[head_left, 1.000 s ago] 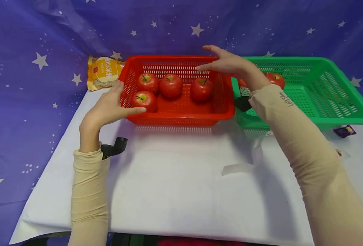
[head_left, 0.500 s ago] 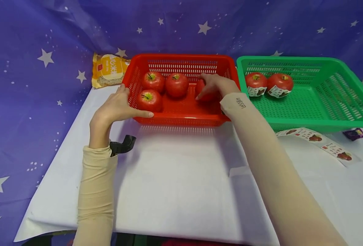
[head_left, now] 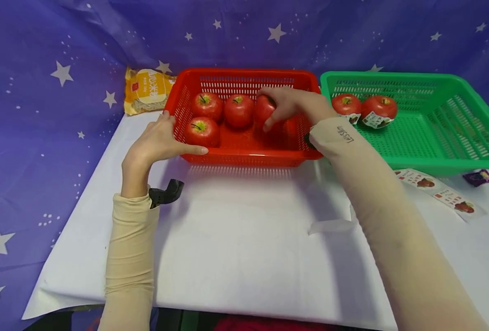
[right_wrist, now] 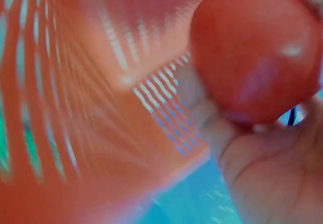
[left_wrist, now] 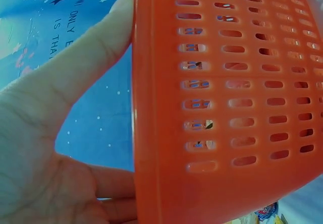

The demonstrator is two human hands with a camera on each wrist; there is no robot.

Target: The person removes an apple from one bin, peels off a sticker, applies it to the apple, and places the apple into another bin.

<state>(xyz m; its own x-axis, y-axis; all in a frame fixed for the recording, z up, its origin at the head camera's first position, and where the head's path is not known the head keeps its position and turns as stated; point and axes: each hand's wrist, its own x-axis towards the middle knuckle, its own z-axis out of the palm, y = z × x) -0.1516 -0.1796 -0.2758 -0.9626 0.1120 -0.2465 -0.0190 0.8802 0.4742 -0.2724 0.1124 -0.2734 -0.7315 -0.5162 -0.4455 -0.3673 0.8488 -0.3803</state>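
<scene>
1. Lifted now, compared with half a second ago: apple [head_left: 264, 110] off the floor of the red basket [head_left: 244, 158], carried by the right hand [head_left: 294, 106]; left hand [head_left: 157, 142] unchanged at the basket's left front corner.
2. Covering the whole work area: white sheet [head_left: 236, 248], probably as a plain ground for both baskets; behind it, starry blue cloth [head_left: 62, 55].
3. Placed side by side: red basket in the middle, green basket [head_left: 430, 161] just to its right, rims nearly touching, likely so that fruit passes across quickly.
4. Steadying the red basket: left hand, thumb along the front wall and fingers on the side wall [left_wrist: 151, 108], pressed straight, not wrapped round; seemingly to stop the basket from sliding.
5. Grasping the apple: right hand fingers curled over it from above and behind; in the right wrist view, apple [right_wrist: 255, 52] seated against the palm.
6. Resting in the red basket: three other apples [head_left: 203, 131]; in the green one, two labelled apples [head_left: 378, 110].
7. Lying near the green basket's front: sticker strip [head_left: 439, 193] and a small purple wrapper [head_left: 479, 177]; at back left, yellow packet [head_left: 146, 89].
</scene>
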